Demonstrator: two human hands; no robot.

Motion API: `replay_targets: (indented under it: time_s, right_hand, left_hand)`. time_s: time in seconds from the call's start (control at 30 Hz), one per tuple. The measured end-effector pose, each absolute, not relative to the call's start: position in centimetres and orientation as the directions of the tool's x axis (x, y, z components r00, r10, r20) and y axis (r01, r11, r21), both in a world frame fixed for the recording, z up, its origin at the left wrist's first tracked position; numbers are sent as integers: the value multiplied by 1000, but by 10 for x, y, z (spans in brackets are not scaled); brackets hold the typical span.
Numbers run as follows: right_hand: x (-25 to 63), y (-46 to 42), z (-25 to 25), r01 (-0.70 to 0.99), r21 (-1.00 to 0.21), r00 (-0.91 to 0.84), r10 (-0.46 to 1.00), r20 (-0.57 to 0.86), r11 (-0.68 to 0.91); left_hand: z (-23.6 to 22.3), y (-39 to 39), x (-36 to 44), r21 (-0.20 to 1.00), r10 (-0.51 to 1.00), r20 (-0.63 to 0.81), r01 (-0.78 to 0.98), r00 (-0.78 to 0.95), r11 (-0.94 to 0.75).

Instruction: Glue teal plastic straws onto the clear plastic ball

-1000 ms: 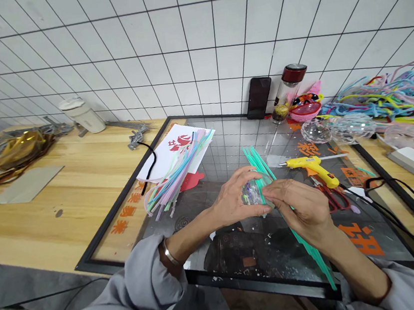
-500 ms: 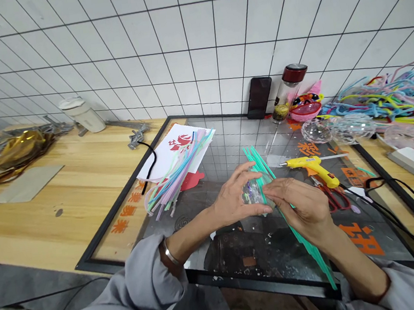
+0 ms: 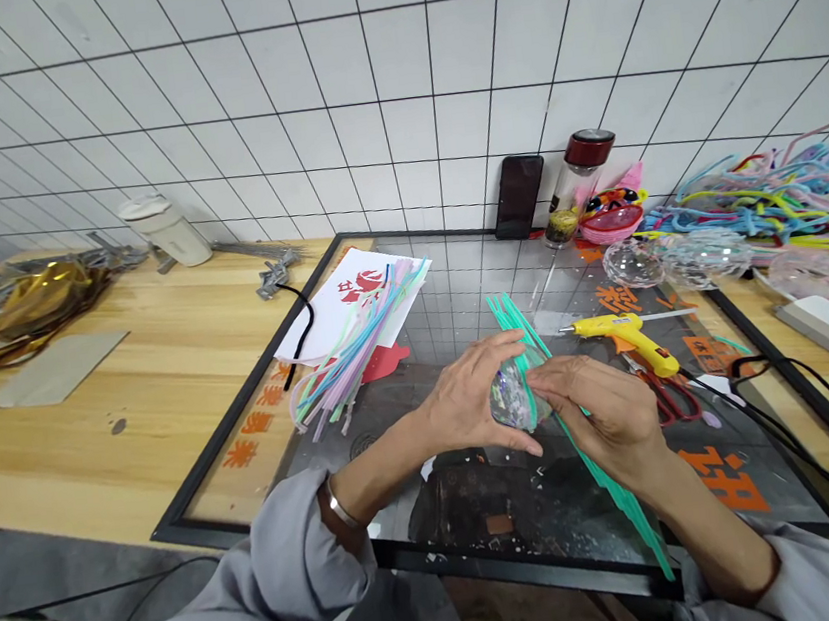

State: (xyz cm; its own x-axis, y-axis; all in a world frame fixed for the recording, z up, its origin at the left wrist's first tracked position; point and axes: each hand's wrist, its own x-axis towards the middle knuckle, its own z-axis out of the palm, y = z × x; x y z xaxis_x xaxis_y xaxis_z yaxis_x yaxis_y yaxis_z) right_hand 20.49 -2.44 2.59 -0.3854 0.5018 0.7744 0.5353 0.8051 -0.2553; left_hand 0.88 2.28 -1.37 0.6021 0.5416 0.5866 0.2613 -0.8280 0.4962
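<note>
A clear round plastic ball (image 3: pixel 510 399) with shiny, colourful bits showing in it is between my hands above the glass sheet. My left hand (image 3: pixel 470 394) is curved around its left side, fingers over the top and the thumb stretched out below. A green pipe cleaner (image 3: pixel 527 387) runs over the ball's surface. With thumb and forefinger pinched, my right hand (image 3: pixel 608 413) presses the strip at the ball's right side. Under my right hand, a bundle of green pipe cleaners (image 3: pixel 627 506) lies slantwise on the glass sheet (image 3: pixel 457 285); its middle is partly hidden.
Right of my hands lie a yellow glue gun (image 3: pixel 633 336) with a black cord and red-handled scissors (image 3: pixel 678 399). Pastel pipe cleaners (image 3: pixel 358 343) rest on white paper (image 3: pixel 323 307) at left. A phone (image 3: pixel 519 197) and a glass bottle (image 3: pixel 576 185) stand by the wall.
My left thumb has swung down and away from the ball, and my left fingers have shifted. The ball has turned slightly, showing more of its front. My right hand's pinch has hardly moved.
</note>
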Motion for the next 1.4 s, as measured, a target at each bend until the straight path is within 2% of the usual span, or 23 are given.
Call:
replay_targets:
  time_s: [0.23, 0.6, 0.7, 0.83, 1.0, 1.13, 1.2, 1.27, 1.4]
  right_hand:
    - [205, -23, 25, 524, -282, -369, 513, 775, 804]
    - [203, -21, 25, 494, -386, -313, 573, 757, 779]
    - [202, -21, 26, 474, -400, -305, 573, 761, 784]
    - [203, -23, 29, 488, -467, -244, 629, 738, 737]
    - [218, -18, 31, 552, -574, -75, 722, 688, 605]
    - [247, 0, 25, 605, -689, 235, 737, 634, 400]
    - [263, 11, 23, 623, -727, 334, 741, 583, 291]
    - [277, 21, 24, 736, -661, 340, 766, 545, 143]
    - [291, 30, 26, 930, -316, 290, 901, 322, -187]
  left_hand:
    - [-15, 24, 9, 498, 548, 566, 273, 616, -823]
    - [-17, 27, 9, 497, 534, 616, 241, 579, -834]
    - [-16, 26, 10, 548, 567, 590, 232, 575, -804]
    - [-12, 23, 11, 693, 687, 482, 244, 544, -679]
    - [-5, 20, 13, 840, 841, 281, 305, 463, -448]
    - [1, 18, 13, 900, 878, 198, 273, 436, -339]
    - [2, 17, 13, 912, 882, 179, 262, 435, -315]
    - [2, 17, 13, 918, 883, 174, 252, 435, -306]
    - [2, 16, 12, 917, 883, 156, 267, 442, -295]
